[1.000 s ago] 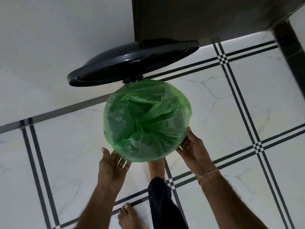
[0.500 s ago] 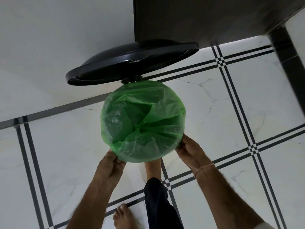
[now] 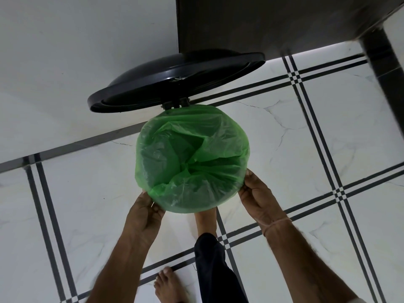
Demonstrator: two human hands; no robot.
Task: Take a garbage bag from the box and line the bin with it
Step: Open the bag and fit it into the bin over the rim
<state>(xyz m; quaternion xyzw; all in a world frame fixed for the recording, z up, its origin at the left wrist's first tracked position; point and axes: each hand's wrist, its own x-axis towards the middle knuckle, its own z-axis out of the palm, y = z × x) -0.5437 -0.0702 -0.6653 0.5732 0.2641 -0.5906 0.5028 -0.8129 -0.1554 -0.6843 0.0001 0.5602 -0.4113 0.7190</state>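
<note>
A translucent green garbage bag is stretched over the round mouth of the bin and hides the bin's body. The bin's black lid stands open behind it on its hinge. My left hand pinches the bag's edge at the near left of the rim. At the near right of the rim my right hand grips the bag's edge. My right foot rests right below the bag, near the bin's base. The box of bags is not in view.
White marble floor tiles with black double lines surround the bin. A white wall rises behind the lid. A dark panel and a dark post stand at the back right. My left foot is on the floor.
Both hands were open with fingers spread beside the bin a second ago. They have closed on the bag's edge at the near rim, and the bag lies tighter over the mouth.
</note>
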